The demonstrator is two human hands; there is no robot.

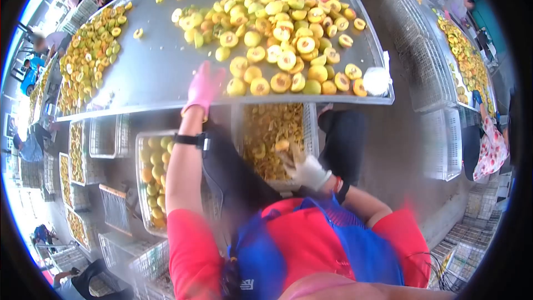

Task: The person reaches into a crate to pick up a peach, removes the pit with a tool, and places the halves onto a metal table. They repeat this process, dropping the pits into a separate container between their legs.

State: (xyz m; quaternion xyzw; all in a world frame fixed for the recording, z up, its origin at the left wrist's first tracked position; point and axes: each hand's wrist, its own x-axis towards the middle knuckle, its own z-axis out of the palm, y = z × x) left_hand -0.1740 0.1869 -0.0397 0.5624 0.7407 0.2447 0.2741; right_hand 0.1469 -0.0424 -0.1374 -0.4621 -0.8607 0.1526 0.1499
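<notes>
My left hand [203, 86], in a pink glove, reaches over the near edge of the metal table [161, 72]. Its fingers are stretched out and slightly blurred, just left of a pile of yellow peach halves [280, 33]. Low between my knees, my right hand [311, 172] wears a white glove with stained fingers. It is over a crate [312, 133] of brownish-yellow peach scraps [266, 128]. An orange peach piece [282, 145] shows at the blurred right fingertips, which appear curled around it.
More peach halves [94, 55] cover the table's left end. A crate of peaches [154, 180] stands beside my left leg, with other crates [108, 136] further left. White crates [444, 144] line the floor at right. Other people work at nearby tables, one in a patterned sleeve [491, 139].
</notes>
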